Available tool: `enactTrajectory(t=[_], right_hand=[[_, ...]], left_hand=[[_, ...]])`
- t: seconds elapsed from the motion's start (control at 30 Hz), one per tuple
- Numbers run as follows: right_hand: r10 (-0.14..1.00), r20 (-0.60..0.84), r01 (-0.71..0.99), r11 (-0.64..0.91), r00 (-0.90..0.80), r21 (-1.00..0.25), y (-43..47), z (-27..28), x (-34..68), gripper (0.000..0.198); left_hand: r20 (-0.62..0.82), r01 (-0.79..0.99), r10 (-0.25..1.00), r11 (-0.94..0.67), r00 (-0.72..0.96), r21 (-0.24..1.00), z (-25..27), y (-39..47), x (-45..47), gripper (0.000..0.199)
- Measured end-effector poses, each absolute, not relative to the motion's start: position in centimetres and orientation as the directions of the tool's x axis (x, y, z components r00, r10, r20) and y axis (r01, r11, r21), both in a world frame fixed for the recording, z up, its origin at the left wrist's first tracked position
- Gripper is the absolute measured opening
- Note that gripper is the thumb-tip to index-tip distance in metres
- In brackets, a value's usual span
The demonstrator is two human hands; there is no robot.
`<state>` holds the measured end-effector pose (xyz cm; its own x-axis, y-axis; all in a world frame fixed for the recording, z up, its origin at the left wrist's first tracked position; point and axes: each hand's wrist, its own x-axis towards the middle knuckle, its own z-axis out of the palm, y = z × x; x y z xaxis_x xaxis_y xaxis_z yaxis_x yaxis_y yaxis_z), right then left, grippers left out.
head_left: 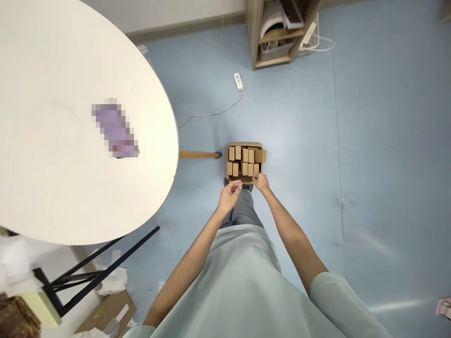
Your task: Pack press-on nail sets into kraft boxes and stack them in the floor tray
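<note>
at left, a white round table (151, 141) bears a purple item (114, 127), blurred; its wooden leg (199, 154) ends just left of a carton (245, 143). carton sits on blue floor (299, 126) by the person's feet, presumably low so both hands reach in from above. inside, small brown boxes (245, 156) sit in two rows, far and near, probably packed close to keep one another in place. left hand (229, 193): at the near wall, fingers curled toward the thumb; cannot tell whether anything is between them. right hand (260, 181): at the near right corner, fingers bent as if pinching, perhaps to steady the rim; grip too small to confirm.
</note>
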<state>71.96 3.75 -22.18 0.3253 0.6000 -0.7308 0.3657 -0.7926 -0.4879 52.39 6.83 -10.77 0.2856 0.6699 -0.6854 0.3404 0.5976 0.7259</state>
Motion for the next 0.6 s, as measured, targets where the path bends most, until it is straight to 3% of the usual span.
enactTrajectory(t=[0.23,0.6], right_hand=[[0.693,-0.68,0.366,-0.714,0.24,-0.597,0.3,-10.5,71.0,0.014],[0.805,-0.561,0.279,-0.594,0.194,-0.755,-1.0,-0.9,69.2,0.002]], left_hand=[[-0.654,0.312,0.711,0.58,0.258,0.753,-3.2,4.2,52.0,0.034],[-0.531,0.197,0.82,0.496,0.215,0.846,4.1,2.2,47.2,0.045]])
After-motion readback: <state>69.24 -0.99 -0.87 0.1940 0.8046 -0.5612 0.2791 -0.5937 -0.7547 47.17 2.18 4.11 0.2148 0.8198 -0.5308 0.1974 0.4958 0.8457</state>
